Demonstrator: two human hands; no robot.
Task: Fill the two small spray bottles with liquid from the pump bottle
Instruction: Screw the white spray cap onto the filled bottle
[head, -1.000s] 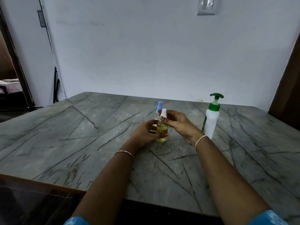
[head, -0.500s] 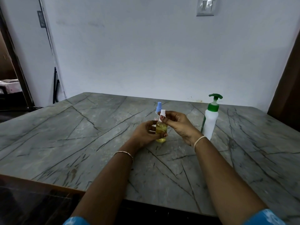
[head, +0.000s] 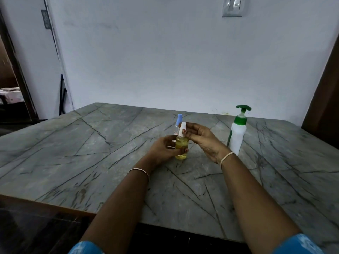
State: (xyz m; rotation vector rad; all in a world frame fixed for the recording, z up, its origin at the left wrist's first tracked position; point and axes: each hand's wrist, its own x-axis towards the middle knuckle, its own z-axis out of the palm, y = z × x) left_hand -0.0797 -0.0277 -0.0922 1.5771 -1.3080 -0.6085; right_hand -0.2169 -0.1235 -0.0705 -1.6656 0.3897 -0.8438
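Plainly, the left grip (head: 166, 149) was curled round the body of the small spray bottle (head: 181, 144) of yellow liquid, probably to steady it against a twist from above (whether its base rested on the table (head: 91, 153) or hung just over it could not be told). That bottle sat near the middle of the table, its long axis upright or leaning only a little, its white spray head (head: 183, 127) pointing up. Just behind it, partly hidden, stood the second spray bottle (head: 179, 119) with a blue cap, also upright. The right grip (head: 203, 140) pinched the white spray head between thumb and fingertips, which looked like seating or screwing it on, so this bottle seemed already filled. Farther right, apart from both hands, the pump bottle (head: 237, 136) stood upright with its green pump on top, likely set aside within easy reach.
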